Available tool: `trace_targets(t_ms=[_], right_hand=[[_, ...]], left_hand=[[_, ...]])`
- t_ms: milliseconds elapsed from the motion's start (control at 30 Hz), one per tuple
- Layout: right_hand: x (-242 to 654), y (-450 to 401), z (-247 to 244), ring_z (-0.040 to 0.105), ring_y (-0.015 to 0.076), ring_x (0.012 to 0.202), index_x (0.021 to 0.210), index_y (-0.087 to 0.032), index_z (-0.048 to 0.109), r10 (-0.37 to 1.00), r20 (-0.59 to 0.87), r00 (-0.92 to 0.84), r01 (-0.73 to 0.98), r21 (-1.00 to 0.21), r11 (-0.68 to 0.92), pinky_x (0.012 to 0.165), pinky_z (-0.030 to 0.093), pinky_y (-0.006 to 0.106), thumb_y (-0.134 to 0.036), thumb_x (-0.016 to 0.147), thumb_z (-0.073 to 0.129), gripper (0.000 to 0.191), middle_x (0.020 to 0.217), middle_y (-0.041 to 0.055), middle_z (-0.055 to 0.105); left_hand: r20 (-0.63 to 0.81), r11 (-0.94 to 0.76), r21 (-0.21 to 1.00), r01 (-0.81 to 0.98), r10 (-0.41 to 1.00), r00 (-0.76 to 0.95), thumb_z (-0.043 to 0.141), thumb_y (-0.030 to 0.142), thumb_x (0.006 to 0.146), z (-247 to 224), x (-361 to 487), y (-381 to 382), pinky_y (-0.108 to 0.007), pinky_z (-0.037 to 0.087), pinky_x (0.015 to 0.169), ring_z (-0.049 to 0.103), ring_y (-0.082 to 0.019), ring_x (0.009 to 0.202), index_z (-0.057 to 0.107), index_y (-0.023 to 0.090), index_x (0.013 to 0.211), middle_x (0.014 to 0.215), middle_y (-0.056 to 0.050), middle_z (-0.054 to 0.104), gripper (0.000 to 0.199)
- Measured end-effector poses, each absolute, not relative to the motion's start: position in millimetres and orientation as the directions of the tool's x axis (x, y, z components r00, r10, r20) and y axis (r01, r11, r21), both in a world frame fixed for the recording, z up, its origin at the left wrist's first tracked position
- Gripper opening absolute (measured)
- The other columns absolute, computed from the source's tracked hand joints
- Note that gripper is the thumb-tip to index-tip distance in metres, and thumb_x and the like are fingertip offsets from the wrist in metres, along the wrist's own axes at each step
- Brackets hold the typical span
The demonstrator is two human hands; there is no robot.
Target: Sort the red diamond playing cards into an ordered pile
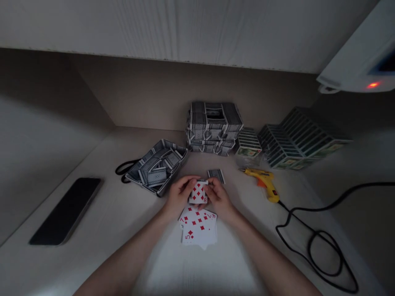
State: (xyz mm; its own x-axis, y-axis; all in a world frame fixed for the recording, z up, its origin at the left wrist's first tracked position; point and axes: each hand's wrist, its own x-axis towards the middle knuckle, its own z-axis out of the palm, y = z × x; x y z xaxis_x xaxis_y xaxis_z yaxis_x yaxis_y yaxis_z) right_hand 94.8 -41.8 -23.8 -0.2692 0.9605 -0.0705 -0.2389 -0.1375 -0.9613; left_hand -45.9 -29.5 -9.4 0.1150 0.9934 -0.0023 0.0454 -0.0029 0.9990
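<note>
Between my two hands is a playing card [198, 193], an eight of diamonds, face up with its far edge folded over. My left hand [181, 192] pinches its left side, thumb on the face. On the right side, my right hand [219, 197] grips it the same way; the fingers underneath are mostly hidden. Just below lies a loose pile of face-up cards [202, 234], with diamonds showing on top. A single face-down card [216, 176] rests on the table beyond my right hand.
A tray made of folded cards [160, 191] holds loose pieces, with black scissor-like handles [123, 170] beside it. Behind stands a folded-card box [214, 123]. Card packs [299, 142], a yellow glue gun [262, 181] and its black cable [311, 234] are right; a phone [66, 211] lies left.
</note>
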Motion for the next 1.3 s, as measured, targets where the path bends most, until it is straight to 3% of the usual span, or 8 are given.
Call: trace_targets(t_ms=[400, 500, 600, 733, 833, 933, 1167, 1300], right_hand=[[95.8, -46.8, -32.0, 0.058, 0.0095, 0.063, 0.088, -0.023, 0.040, 0.967, 0.002, -0.256, -0.247, -0.967, -0.064, 0.061, 0.056, 0.032, -0.038, 0.079, 0.052, 0.022, 0.077, -0.0038, 0.055], [98.7, -46.7, -21.7, 0.060, 0.0109, 0.064, 0.087, -0.021, 0.043, 0.926, -0.014, -0.378, -0.289, -0.948, -0.132, 0.064, 0.055, 0.033, -0.036, 0.075, 0.060, 0.025, 0.080, -0.0018, 0.057], [100.9, -46.4, -14.0, 0.062, 0.0132, 0.064, 0.084, -0.017, 0.051, 0.915, -0.050, -0.400, -0.285, -0.942, -0.176, 0.064, 0.055, 0.034, -0.042, 0.076, 0.056, 0.027, 0.074, 0.0013, 0.060], [101.0, -46.5, -12.4, 0.062, 0.0156, 0.065, 0.082, -0.013, 0.058, 0.926, -0.129, -0.354, -0.296, -0.924, -0.242, 0.062, 0.054, 0.033, -0.045, 0.078, 0.052, 0.033, 0.070, 0.0036, 0.061], [100.1, -46.1, -14.9, 0.063, 0.0162, 0.063, 0.080, -0.013, 0.059, 0.926, -0.149, -0.348, -0.315, -0.911, -0.265, 0.060, 0.054, 0.032, -0.048, 0.076, 0.054, 0.036, 0.069, 0.0038, 0.062], [98.8, -45.7, -15.5, 0.063, 0.0166, 0.063, 0.080, -0.013, 0.060, 0.926, -0.193, -0.323, -0.295, -0.910, -0.292, 0.059, 0.054, 0.032, -0.052, 0.075, 0.052, 0.040, 0.070, 0.0050, 0.063], [98.2, -42.3, -15.7, 0.062, 0.0147, 0.055, 0.079, -0.014, 0.058, 0.927, -0.175, -0.331, -0.232, -0.937, -0.260, 0.053, 0.053, 0.030, -0.054, 0.074, 0.050, 0.041, 0.063, 0.0024, 0.062], [97.7, -39.2, -21.0, 0.060, 0.0129, 0.049, 0.076, -0.014, 0.056, 0.908, -0.218, -0.358, -0.276, -0.904, -0.326, 0.051, 0.051, 0.028, -0.054, 0.071, 0.054, 0.041, 0.057, 0.0006, 0.061]], left_hand=[[-0.071, 0.073, 0.995, -0.073, 0.997, 0.029, 0.063, 0.031, 0.067, -5.4, -42.5, -29.9, -0.018, 0.043, 0.045, 0.052, -0.009, 0.052, 0.062, 0.014, 0.080, 0.062, 0.002, 0.058, 0.021], [-0.048, 0.048, 0.998, -0.046, 0.999, -0.005, 0.062, 0.029, 0.067, -7.5, -42.5, -30.4, -0.018, 0.042, 0.044, 0.052, -0.009, 0.049, 0.062, 0.014, 0.076, 0.060, 0.001, 0.059, 0.018], [0.034, -0.032, 0.998, 0.062, 0.999, -0.021, 0.060, 0.026, 0.069, -9.5, -41.7, -32.8, -0.019, 0.043, 0.046, 0.053, -0.009, 0.050, 0.063, 0.015, 0.076, 0.062, 0.000, 0.062, 0.014], [0.282, -0.271, 0.928, 0.258, 0.959, -0.006, 0.058, 0.021, 0.072, -9.5, -40.9, -37.9, -0.023, 0.046, 0.062, 0.057, -0.011, 0.066, 0.064, 0.016, 0.074, 0.071, -0.002, 0.063, 0.008], [0.363, -0.354, 0.889, 0.289, 0.932, 0.025, 0.058, 0.021, 0.073, -8.6, -40.6, -39.8, -0.024, 0.045, 0.068, 0.058, -0.012, 0.071, 0.064, 0.017, 0.073, 0.072, -0.003, 0.063, 0.008], [0.299, -0.290, 0.926, 0.242, 0.954, -0.001, 0.058, 0.021, 0.072, -8.8, -39.6, -39.3, -0.024, 0.046, 0.066, 0.058, -0.012, 0.069, 0.064, 0.017, 0.073, 0.072, -0.002, 0.064, 0.008], [-0.144, 0.145, 0.985, -0.088, 0.989, 0.025, 0.061, 0.029, 0.067, -11.0, -35.8, -36.3, -0.018, 0.040, 0.037, 0.049, -0.008, 0.043, 0.063, 0.015, 0.080, 0.062, 0.001, 0.061, 0.019], [-0.175, 0.173, 0.976, -0.135, 0.985, 0.002, 0.064, 0.029, 0.064, -13.7, -36.4, -33.8, -0.017, 0.039, 0.037, 0.050, -0.008, 0.045, 0.064, 0.015, 0.081, 0.065, 0.000, 0.062, 0.022]])
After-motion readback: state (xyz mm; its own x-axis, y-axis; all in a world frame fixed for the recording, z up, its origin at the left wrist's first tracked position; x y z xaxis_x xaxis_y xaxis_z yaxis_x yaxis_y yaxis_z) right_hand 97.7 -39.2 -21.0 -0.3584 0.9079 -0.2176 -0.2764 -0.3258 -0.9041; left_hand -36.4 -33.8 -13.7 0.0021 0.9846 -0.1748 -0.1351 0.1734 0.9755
